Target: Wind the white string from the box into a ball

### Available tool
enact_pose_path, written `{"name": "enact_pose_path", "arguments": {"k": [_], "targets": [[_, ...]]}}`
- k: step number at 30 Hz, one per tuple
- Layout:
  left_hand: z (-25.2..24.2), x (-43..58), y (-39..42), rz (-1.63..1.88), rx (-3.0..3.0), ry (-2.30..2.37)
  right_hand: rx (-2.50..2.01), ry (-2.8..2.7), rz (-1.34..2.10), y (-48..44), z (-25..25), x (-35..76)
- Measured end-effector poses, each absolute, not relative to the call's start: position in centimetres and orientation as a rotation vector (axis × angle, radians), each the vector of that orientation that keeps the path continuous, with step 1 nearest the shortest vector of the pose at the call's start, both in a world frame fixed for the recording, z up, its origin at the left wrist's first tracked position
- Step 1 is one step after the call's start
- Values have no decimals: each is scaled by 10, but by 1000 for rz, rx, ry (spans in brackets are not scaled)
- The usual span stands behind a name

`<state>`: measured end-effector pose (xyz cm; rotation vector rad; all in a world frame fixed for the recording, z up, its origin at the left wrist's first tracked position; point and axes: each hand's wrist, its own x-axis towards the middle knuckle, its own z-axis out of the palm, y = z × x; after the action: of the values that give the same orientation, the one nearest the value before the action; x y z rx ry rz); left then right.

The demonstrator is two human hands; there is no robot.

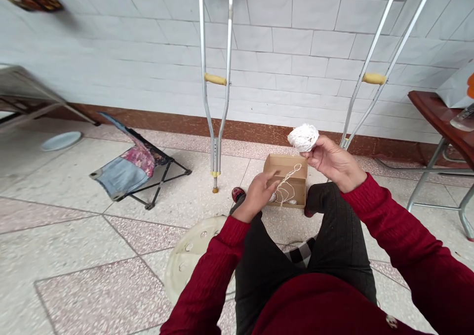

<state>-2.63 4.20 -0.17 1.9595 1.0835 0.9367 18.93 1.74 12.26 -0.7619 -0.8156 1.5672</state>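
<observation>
One bare right hand (329, 162), emerging from a dark-red knitted sleeve (392, 219), is clamping its thumb and fingers on a rounded ball of white string (304, 137). This ball is hanging in the air at one o'clock from an open, rectangular brown cardboard box (285, 165). The bare left hand (261, 192) is hovering apart from the right, at nine o'clock, partly covering the box. Its fingers are pointing toward a pale, twisted, looped cord (289, 175); whether they are gripping it, the viewer cannot tell.

The box is resting on a speckled stone floor (92, 295), between the person's feet. Around it, one yellow-gripped silver metal crutch (215, 79) is standing at ten o'clock, and a low blue-and-floral folding chair (129, 172) is sitting at nine. A round, cream plastic disc with holes (196, 253) is showing at eight.
</observation>
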Motion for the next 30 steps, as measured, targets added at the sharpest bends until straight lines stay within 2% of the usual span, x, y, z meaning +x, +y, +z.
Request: {"name": "enact_pose_path", "arguments": {"k": [7, 14, 20, 30], "targets": [[21, 27, 38, 1102, 1624, 844, -853, -823, 1574, 18, 94, 186], [16, 25, 18, 959, 1496, 806, -1011, -830, 1488, 26, 74, 199], [17, 17, 6, 1000, 1298, 781, -965, -768, 1543, 33, 65, 192], [1, 4, -22, 796, 1424, 808, -1128, -866, 1342, 37, 44, 207]]}}
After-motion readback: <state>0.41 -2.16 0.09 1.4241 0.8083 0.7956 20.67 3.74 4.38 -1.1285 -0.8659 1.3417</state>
